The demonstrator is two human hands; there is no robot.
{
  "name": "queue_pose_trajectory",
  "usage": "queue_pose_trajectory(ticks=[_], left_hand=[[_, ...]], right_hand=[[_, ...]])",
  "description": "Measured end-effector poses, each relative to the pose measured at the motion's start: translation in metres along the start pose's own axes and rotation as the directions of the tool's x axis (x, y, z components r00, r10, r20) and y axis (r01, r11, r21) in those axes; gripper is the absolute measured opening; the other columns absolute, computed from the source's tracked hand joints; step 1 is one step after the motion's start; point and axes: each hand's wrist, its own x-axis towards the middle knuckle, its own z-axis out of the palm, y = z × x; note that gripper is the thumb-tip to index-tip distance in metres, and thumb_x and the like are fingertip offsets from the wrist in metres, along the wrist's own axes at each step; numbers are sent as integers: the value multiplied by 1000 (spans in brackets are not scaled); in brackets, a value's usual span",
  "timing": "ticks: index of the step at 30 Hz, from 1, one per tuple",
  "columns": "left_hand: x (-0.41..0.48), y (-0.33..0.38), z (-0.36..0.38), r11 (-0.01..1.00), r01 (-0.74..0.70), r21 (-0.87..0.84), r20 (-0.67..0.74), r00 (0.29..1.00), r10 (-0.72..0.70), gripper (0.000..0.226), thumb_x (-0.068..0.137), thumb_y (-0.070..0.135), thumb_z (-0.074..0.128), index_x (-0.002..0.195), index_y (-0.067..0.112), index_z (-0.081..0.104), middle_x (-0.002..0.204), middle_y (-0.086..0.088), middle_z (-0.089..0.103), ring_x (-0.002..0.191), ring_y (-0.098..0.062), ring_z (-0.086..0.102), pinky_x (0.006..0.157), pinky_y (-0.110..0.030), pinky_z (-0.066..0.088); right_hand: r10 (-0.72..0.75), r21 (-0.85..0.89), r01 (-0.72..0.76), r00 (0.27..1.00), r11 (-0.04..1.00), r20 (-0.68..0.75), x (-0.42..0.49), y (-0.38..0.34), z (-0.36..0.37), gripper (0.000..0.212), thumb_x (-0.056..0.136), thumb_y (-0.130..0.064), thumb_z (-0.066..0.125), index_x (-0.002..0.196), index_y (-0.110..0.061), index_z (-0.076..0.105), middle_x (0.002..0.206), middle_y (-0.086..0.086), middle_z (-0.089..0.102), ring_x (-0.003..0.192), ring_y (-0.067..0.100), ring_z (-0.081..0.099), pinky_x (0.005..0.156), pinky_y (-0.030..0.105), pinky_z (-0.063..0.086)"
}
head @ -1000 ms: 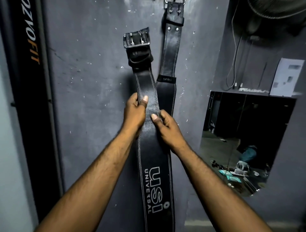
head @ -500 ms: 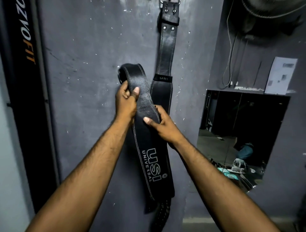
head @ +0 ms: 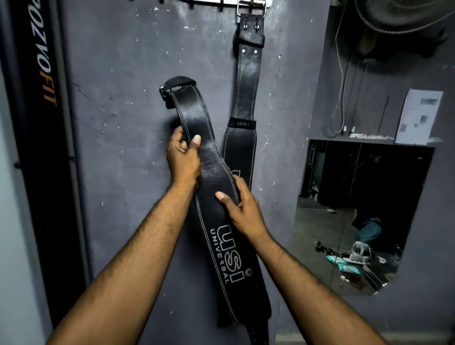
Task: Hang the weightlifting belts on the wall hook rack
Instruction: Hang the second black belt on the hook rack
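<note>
Head view: a black stitched leather belt (head: 216,177) printed USI UNIVERSAL is held before the grey wall (head: 118,147), its top folded over. Both hands, left (head: 183,160) and right (head: 242,209), grip it. Just beside, a second black leather belt (head: 247,86) hangs from the metal hook rack (head: 246,3).

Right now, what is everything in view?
white metal hook rack: one, white, top edge
plain black leather belt: one, black, hanging from the rack
black leather belt printed USI UNIVERSAL: one, black, centre, held up
grey painted wall: one, grey, behind both belts
frameless wall mirror: one, reflective, right side
dark caged fan: one, dark, top right
white paper sheet: one, white, above the mirror
thin cables: several, pale, beside the sheet
black banner with orange-white lettering: one, black, far left
left grip: one, bare, holds printed belt higher
right grip: one, bare, holds it lower
</note>
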Motion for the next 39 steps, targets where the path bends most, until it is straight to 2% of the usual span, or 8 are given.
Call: queue_pose_trajectory(ticks=[7, 19, 25, 28, 30, 33, 35, 39], left_hand=[[10, 9, -3, 997, -31, -69, -48, 998, 27, 40, 89, -5, 58, 128, -9, 53, 126, -29, 63, 101, -19, 62, 100, -37, 49], [18, 9, -6, 989, -77, -128, -112, 992, 63, 36, 84, 0, 59, 118, -12, 56, 111, -18, 66, 95, -19, 60, 93, -36, 50], [21, 11, -6, 989, -73, -130, -97, 993, 60, 35, 87, -6, 59, 121, -10, 57, 116, -20, 67, 98, -20, 63, 96, -37, 51], [22, 13, -7, 988, -69, -138, -106, 993, 54, 43, 86, -4, 62, 127, -10, 54, 125, -26, 64, 104, -24, 63, 104, -43, 49], [23, 14, -6, 987, -77, -143, -111, 992, 61, 42, 86, -5, 61, 126, -12, 53, 125, -30, 63, 102, -23, 62, 102, -43, 49], [23, 16, -9, 987, -92, -134, -128, 989, 74, 39, 85, -4, 61, 122, -12, 56, 117, -23, 66, 98, -20, 61, 96, -38, 50], [25, 16, -11, 985, -97, -144, -142, 987, 76, 39, 84, -2, 61, 122, -12, 56, 117, -24, 66, 97, -20, 61, 96, -38, 51], [25, 13, -14, 984, -108, -143, -169, 982, 83, 36, 83, -2, 61, 118, -10, 59, 109, -17, 68, 93, -19, 62, 94, -38, 52]], right_hand=[[33, 0, -33, 999, 999, 39, -15, 21, -4, 53, 94, -36, 65, 143, -36, 45, 120, -23, 67, 109, 0, 67, 101, 38, 54], [134, -200, -115, 987, 973, 85, -16, 48, -14, 66, 82, -79, 47, 142, -58, 29, 110, -6, 73, 101, 19, 70, 96, 43, 56], [140, -107, -115, 953, 988, 270, -36, 60, -17, 68, 94, -53, 59, 151, -47, 23, 142, -16, 54, 127, 16, 59, 111, 32, 45], [160, -156, -126, 960, 980, 230, -38, 73, -18, 65, 93, -52, 60, 149, -46, 28, 133, -9, 62, 104, 31, 70, 96, 34, 57], [138, -134, -112, 969, 985, 204, -35, 76, -19, 60, 91, -53, 61, 144, -49, 33, 127, -7, 68, 82, 20, 75, 83, 42, 62], [157, -67, -145, 958, 987, 241, -39, 76, -25, 53, 92, -48, 65, 132, -65, 35, 120, -16, 70, 85, 3, 73, 75, 26, 60], [186, -72, -173, 935, 982, 302, -45, 78, -30, 55, 92, -46, 65, 134, -62, 35, 122, -24, 66, 99, -6, 68, 88, 20, 55], [170, -100, -150, 958, 984, 231, -45, 89, -34, 61, 88, -53, 65, 143, -39, 43, 128, -13, 67, 115, 3, 65, 106, 38, 51]])
